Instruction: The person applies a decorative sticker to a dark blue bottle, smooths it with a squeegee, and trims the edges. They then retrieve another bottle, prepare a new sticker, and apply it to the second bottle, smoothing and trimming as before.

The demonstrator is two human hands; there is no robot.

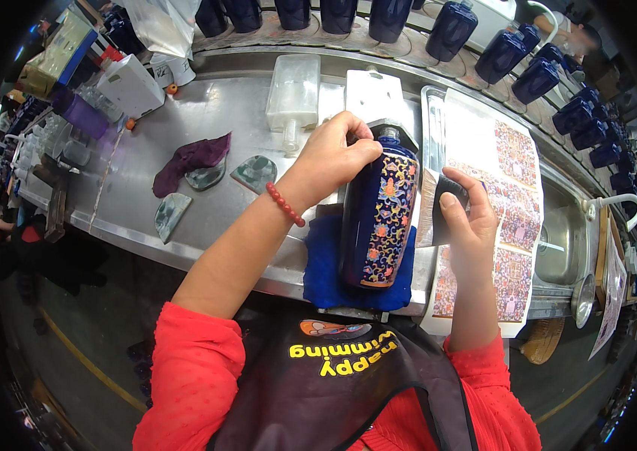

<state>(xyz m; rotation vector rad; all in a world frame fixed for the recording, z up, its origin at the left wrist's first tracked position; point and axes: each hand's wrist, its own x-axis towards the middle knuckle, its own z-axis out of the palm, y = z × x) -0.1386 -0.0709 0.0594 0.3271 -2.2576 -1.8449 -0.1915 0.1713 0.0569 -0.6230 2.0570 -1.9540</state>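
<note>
A dark blue bottle (380, 218) with a colourful floral panel lies tilted in front of me, its neck pointing away. Its base rests on a blue cloth (322, 259). At the bottle's shoulder, my left hand (337, 154) has thumb and fingers pinched together; whatever is between them is too small or hidden to make out. Right of the bottle, my right hand (472, 225) grips a dark flat scraper (450, 203) between thumb and fingers. Beneath that hand, printed sheets (515, 203) of floral patterns overlap the counter's front edge.
Blue bottles (450, 31) line a curved conveyor (408, 49) along the back. On the metal counter (213, 113) are a clear glass bottle (293, 94), a purple cloth (192, 161) and green half-round pieces (254, 173). A sink (562, 240) with a tap (623, 201) is at right.
</note>
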